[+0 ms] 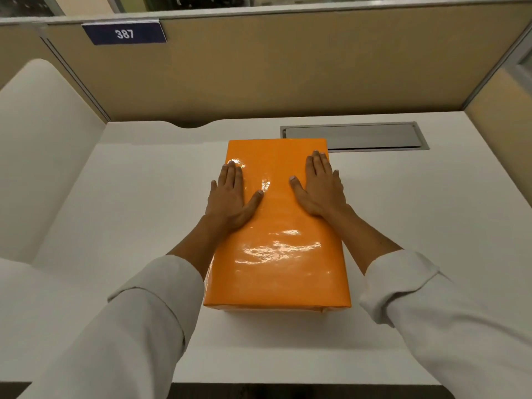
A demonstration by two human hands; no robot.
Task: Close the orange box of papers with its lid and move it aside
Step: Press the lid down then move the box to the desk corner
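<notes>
A glossy orange box [277, 251] stands in the middle of the white desk, its long side pointing away from me. Its orange lid covers the top, and no papers show. My left hand [230, 197] lies flat on the lid's left side, fingers stretched out and thumb spread. My right hand [319, 185] lies flat on the lid's right side in the same way, fingertips near the far right corner. Neither hand curls around an edge. Both forearms come in from below in rolled white sleeves.
The white desk [129, 214] is walled by tan partitions at the back and right. A grey metal cable hatch [374, 136] is set into the desk just behind the box. A white rounded divider [37, 139] stands at the left. A blue tag reads 387 [124, 33].
</notes>
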